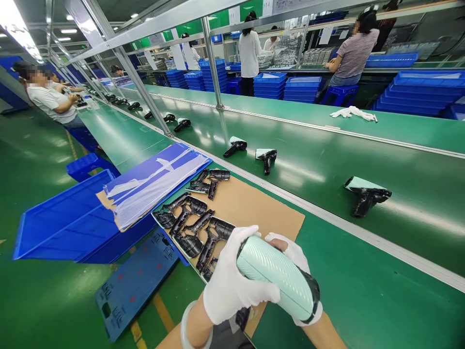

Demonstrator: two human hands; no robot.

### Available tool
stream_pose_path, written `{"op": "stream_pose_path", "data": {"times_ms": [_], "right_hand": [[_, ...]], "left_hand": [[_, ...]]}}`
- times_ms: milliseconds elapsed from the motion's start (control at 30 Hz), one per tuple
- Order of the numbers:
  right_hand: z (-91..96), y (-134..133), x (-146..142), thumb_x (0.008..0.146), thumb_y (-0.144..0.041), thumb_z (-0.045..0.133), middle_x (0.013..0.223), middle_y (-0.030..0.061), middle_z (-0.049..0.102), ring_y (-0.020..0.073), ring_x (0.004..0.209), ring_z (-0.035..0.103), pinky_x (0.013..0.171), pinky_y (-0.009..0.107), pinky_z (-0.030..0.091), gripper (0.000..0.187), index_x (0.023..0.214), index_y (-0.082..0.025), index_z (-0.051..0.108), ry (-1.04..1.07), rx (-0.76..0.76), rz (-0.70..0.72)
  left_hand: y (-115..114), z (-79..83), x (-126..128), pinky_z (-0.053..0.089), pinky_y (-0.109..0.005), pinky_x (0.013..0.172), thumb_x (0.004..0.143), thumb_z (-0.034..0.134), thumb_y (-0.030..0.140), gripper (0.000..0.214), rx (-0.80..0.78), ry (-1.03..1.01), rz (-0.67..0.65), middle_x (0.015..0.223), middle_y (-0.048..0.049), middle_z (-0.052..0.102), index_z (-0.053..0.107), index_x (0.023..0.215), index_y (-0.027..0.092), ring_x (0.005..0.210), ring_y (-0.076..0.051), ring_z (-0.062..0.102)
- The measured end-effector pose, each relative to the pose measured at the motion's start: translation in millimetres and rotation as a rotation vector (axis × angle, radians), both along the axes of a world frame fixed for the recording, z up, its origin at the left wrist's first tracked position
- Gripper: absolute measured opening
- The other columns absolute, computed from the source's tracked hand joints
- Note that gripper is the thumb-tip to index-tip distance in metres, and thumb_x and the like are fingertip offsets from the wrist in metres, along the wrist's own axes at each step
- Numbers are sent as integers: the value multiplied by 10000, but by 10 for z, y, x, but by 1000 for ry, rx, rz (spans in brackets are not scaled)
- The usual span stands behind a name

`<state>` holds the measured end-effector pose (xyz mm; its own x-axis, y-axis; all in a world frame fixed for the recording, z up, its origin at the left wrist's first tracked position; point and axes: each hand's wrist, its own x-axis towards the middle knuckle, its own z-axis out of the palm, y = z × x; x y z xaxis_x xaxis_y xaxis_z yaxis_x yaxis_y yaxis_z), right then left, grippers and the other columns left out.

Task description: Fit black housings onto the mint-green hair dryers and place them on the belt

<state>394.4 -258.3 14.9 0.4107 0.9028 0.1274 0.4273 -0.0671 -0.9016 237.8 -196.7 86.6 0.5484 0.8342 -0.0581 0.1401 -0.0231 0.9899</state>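
A mint-green hair dryer (278,274) with a ribbed shell and black ends is between my two white-gloved hands. My left hand (232,278) wraps round its left end, thumb and fingers on opposite sides of the shell. On the far side, my right hand (296,259) grips it, with most of its fingers hidden behind the body; a bare fingertip shows through the glove. Just beyond my left hand, several black hair dryer shell halves (189,213) lie on a brown cardboard sheet (254,198).
Several hair dryers, one of them nearest at right (366,194), lie along the green conveyor belt (312,169). Blue bins (65,218) and a stack of sheets (152,184) stand at left. Metal posts (212,63) rise beyond the bench. Co-workers sit and stand farther off.
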Motion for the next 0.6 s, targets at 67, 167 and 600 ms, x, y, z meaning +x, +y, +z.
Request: {"op": "stream_pose_path", "data": {"times_ms": [67,167,600], "right_hand": [[30,-25,29,831,-348,516,997,46,686,272,1059,638,906,410,513,197,980,-290,630,-133,91,-76],[75,-66,87,796,-340,596,1194,70,652,297,1202,574,1013,479,467,325,1116,-288,577,-429,237,-94],[-54,160,289,956,-414,413,1132,152,704,352,1129,627,955,578,486,374,1091,-180,672,-552,160,-320]], "left_hand": [[-4,18,-7,479,-448,954,424,901,639,1013,-11,9,-5,1271,-92,537,546,1306,288,1143,-355,554],[-6,38,-13,449,-477,996,405,918,613,1035,1,30,-6,1289,-93,527,537,1311,291,1165,-363,545],[-121,92,50,447,-546,1020,480,913,457,999,129,173,91,1392,-127,489,471,1354,262,1241,-422,516]]}}
